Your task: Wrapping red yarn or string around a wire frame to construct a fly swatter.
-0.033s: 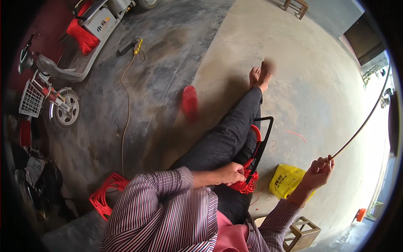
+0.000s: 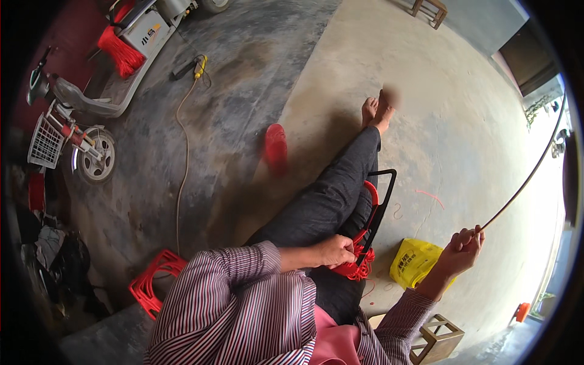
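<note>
I sit on a concrete floor with my legs [image 2: 328, 201] stretched out in dark trousers. A black frame [image 2: 384, 204] wound with red cord [image 2: 359, 264] rests on my lap. My left hand [image 2: 337, 250] is closed on the red cord at the near end of the frame. My right hand [image 2: 462, 249] is raised to the right and pinches a long thin dark strand [image 2: 523, 182] that curves up toward the upper right. Both sleeves are striped.
A yellow bag [image 2: 417, 261] lies by my right hip, and a wooden stool [image 2: 438, 337] stands behind it. A red plastic stool [image 2: 152, 280] is at my left. A red slipper [image 2: 275, 146], a yellow-ended cable [image 2: 182, 152] and a scooter [image 2: 79, 121] lie further left.
</note>
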